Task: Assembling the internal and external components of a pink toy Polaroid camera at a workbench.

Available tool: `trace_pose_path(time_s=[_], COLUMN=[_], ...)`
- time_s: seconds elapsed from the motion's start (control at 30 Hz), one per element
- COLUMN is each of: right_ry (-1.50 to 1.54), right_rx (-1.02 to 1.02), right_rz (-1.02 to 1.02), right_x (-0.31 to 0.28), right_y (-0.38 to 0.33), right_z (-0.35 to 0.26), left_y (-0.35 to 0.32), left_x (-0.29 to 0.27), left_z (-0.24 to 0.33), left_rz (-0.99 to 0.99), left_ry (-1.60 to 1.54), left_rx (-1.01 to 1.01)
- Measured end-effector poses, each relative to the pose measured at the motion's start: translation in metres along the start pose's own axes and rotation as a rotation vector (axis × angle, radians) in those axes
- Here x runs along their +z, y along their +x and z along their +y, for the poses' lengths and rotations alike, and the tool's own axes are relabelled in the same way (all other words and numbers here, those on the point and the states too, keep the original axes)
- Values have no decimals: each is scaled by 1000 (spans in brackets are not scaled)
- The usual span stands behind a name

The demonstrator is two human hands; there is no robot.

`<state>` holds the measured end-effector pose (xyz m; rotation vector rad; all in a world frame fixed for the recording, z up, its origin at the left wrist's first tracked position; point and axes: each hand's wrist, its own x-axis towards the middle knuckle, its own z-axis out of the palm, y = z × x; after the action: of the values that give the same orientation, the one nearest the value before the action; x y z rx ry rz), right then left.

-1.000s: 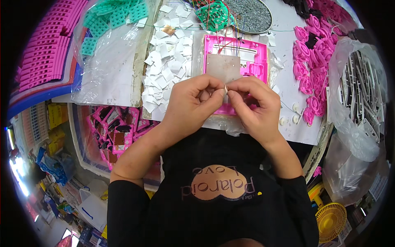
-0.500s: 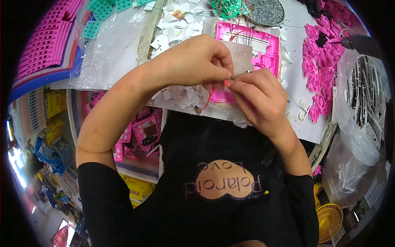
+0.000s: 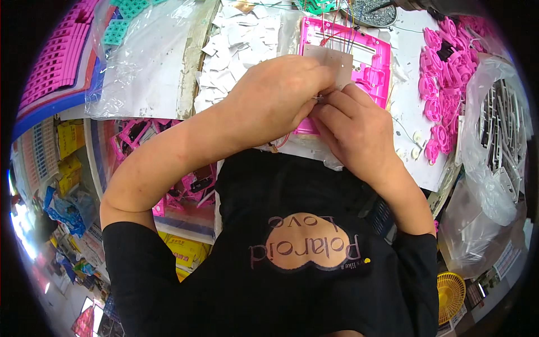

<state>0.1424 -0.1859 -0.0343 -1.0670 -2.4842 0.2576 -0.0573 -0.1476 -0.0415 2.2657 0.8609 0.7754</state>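
Small piece (image 3: 320, 99): pinched in the fingertips, over the near left part of the pink housing (image 3: 384, 67); too small to identify.
Crate (image 3: 94, 146): near left, holds jumbled pink parts (image 3: 193, 182).
Red wire (image 3: 284, 140): short length showing just near of the left hand (image 3: 283, 92), by the table (image 3: 429, 174) edge; rest hidden.
Right hand (image 3: 359, 126): narrow, thumb and fingers closed on the small piece.
Left hand: narrow too, reaches across from the left, tips meeting the right's at the same piece.
Bag (image 3: 483, 188): right, clear plastic, full of long thin strips (image 3: 497, 121).
Housing position: lying on the white tabletop, open side up, mostly beyond the hands.
Plate (image 3: 337, 58): grey, flat, over the housing's left half; left hand hides part. Contact with hand: can't tell.
White pieces (image 3: 238, 45): loose flat spread, left of housing.
Ring parts (image 3: 432, 87): pink, heaped to the right, well apart from both hands.
Round tray (image 3: 377, 26): far, beyond housing, full of small grey bits.
Green boards (image 3: 317, 7): far, just left of tray.
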Motion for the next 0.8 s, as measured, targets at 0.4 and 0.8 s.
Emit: trace_pose_path(time_s=[0.4, 0.8], right_ry=[18, 127], right_rx=[-17, 2], right_rz=[-118, -138], right_x=[-5, -14], right_y=[2, -9], right_z=[1, -5], left_y=[1, -75], left_x=[-3, 2], left_z=[-3, 35], left_rz=[-43, 43], left_ry=[37, 61], left_rx=[-13, -275])
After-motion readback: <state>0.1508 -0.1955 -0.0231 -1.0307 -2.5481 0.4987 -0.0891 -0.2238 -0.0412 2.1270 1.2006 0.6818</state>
